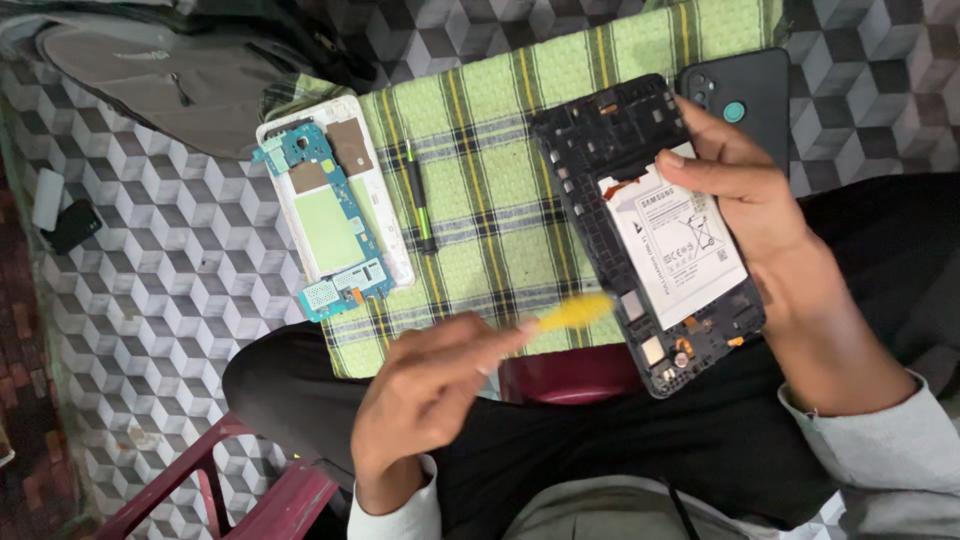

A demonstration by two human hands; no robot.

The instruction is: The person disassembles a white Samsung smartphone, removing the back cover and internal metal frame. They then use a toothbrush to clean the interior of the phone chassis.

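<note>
My right hand (745, 200) comes in from the near right, forearm angled up across my lap, and it is clamped on the black tablet frame (640, 230): thumb laid flat over the top of the white battery (675, 240), fingers wrapped behind the right edge. The frame tilts, its near end resting over my knee and its far end on the green checked cloth (490, 170).

My left hand (430, 395) rises from the near middle, wrist bent, fingers pinched together on a yellow pry tool (575, 313), which is blurred and points right toward the frame's left edge, just beside it.

Left on the cloth lies a white back housing (335, 205) carrying a blue circuit board, with a green-and-black screwdriver (420, 195) beside it. A dark phone (745, 95) lies far right.
</note>
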